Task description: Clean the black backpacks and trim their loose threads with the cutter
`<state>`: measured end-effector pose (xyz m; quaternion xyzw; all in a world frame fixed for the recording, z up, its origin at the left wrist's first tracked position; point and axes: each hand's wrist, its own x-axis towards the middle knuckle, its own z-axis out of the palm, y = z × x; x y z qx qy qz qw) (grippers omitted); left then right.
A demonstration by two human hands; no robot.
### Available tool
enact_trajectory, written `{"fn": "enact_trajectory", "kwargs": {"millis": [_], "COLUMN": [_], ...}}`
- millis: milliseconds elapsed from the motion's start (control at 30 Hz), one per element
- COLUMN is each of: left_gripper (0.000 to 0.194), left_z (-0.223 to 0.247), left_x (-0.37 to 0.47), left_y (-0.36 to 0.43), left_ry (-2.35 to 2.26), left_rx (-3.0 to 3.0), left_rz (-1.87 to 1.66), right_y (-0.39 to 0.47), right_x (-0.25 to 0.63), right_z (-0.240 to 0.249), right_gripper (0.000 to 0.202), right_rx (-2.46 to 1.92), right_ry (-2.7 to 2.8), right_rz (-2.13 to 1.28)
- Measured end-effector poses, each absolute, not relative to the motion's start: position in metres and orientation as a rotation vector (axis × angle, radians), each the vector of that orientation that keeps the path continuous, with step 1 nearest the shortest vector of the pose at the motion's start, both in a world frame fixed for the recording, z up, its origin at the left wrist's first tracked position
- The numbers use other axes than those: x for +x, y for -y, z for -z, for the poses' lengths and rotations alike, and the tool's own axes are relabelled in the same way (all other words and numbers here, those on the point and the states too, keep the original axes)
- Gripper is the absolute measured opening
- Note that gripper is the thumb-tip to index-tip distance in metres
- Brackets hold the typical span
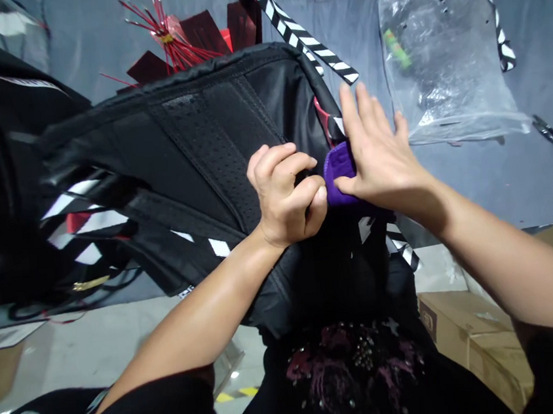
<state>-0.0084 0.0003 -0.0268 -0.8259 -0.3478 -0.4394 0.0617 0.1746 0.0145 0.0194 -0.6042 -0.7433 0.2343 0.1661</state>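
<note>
A black backpack [210,141] lies slanted across the table's near edge, its padded mesh panel facing up. A small purple cloth [335,164] shows on its right side, between my two hands. My left hand [288,196] is closed over the backpack, fingers curled and thumb against them, right beside the cloth's left edge; what it grips, if anything, is hidden. My right hand [384,149] lies flat with its fingers stretched out, the thumb over the purple cloth and the palm hiding its right part. Black-and-white striped webbing [402,246] hangs below my right wrist.
Behind the backpack lie a bundle of red cords [167,37] and dark red tags [199,34]. A clear plastic bag [450,70] and a dark small tool [552,133] are at right. Another black bag [4,150] stands left. Cardboard boxes [466,319] sit below the table.
</note>
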Motion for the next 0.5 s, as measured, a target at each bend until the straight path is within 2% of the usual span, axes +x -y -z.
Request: {"fn": "enact_trajectory", "kwargs": {"millis": [167, 367, 500], "left_gripper": [0.024, 0.022, 0.018], "left_z": [0.029, 0.026, 0.012], "left_x": [-0.011, -0.010, -0.016], "left_y": [-0.002, 0.003, 0.001], "left_ry": [1.117, 1.043, 0.994], "left_rx": [-2.467, -2.486, -2.552], "left_rz": [1.267, 1.393, 1.353], "right_y": [-0.004, 0.045, 0.073], "right_x": [0.182, 0.232, 0.268], "right_z": [-0.016, -0.034, -0.044], "right_gripper": [0.096, 0.031, 0.014], "right_rx": [-1.700, -1.795, -1.808], "right_ry": [2.021, 1.516, 0.815], "right_rz": [-0.710, -0.600, -0.760]}}
